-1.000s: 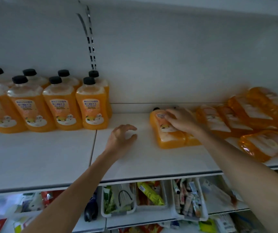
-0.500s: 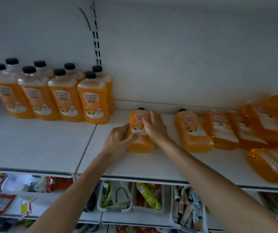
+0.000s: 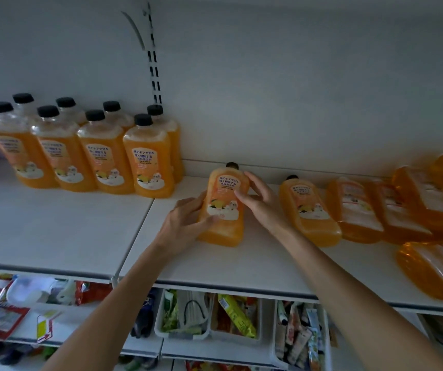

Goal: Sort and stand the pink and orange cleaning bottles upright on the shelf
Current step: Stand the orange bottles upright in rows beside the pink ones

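While the orange bottle lies flat, left hand and right hand grip its sides.

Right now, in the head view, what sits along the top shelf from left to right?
Standing bottles → left hand → held bottle, lying flat → right hand → lying bottle → bottle pile.
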`<act>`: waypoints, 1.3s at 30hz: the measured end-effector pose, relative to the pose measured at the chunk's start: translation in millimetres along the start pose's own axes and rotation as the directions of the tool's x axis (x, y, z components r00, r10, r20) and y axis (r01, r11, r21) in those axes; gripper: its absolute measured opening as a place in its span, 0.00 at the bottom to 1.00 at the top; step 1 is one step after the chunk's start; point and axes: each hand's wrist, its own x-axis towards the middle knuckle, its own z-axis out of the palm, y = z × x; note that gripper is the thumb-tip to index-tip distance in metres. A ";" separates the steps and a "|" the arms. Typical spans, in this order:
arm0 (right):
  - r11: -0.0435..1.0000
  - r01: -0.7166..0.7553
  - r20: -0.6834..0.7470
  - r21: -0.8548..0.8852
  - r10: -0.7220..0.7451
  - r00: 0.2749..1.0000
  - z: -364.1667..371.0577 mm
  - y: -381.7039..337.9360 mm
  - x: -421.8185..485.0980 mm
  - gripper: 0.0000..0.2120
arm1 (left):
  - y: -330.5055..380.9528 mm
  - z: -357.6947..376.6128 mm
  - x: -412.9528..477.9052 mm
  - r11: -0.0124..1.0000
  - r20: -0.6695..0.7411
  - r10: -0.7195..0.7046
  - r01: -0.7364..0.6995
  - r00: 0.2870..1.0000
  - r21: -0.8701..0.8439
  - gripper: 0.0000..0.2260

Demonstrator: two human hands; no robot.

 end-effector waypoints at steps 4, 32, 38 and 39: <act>0.993 0.108 0.009 -0.044 -0.108 0.994 -5.2 -23.4 1.9 0.36 | -1.6 -1.9 -0.3 0.995 -0.009 0.017 -0.018 1.000 -0.093 0.37; 0.776 0.421 0.020 -0.469 -0.468 0.884 20.7 -43.5 34.5 0.34 | -9.3 5.5 14.5 0.884 -0.327 -0.018 0.168 0.945 0.437 0.20; 0.758 0.435 0.004 -0.486 -0.496 0.869 32.5 -35.9 43.9 0.33 | -9.3 7.4 14.6 0.834 -0.289 -0.043 0.194 0.956 0.516 0.20; 0.762 0.431 0.002 -0.483 -0.491 0.871 34.5 -34.9 46.6 0.33 | -8.7 7.1 14.8 0.817 -0.282 -0.041 0.195 0.959 0.543 0.19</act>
